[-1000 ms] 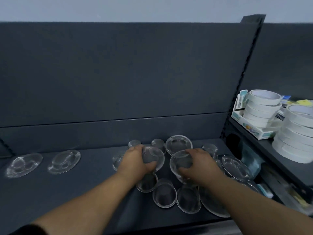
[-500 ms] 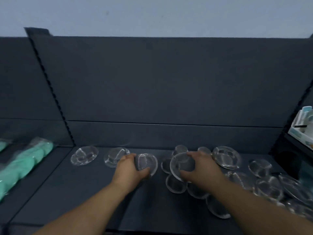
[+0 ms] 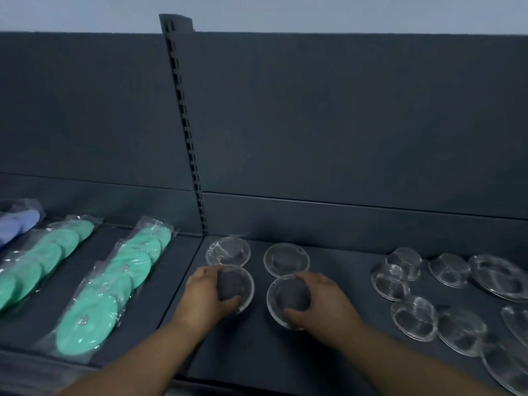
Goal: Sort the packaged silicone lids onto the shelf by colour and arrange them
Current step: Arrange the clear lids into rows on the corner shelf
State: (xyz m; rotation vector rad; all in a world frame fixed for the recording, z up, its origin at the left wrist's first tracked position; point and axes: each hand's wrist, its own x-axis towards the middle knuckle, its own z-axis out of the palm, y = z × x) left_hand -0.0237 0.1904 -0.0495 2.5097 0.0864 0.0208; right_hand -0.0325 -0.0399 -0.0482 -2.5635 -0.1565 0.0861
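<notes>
Near the dark grey shelf's (image 3: 257,352) left edge, the left hand (image 3: 205,295) curls round a clear round silicone lid (image 3: 240,284), and the right hand (image 3: 320,301) grips a second clear lid (image 3: 288,295) beside it. Two more clear lids (image 3: 286,259) lie behind, toward the back edge.

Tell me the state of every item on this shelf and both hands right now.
left hand: grips left lid
right hand: grips right lid
back lids: flat on shelf, unheld
loose lids: scattered right, some overlapping
green packs: bagged, lying flat
purple pack: bagged, mostly out of frame
</notes>
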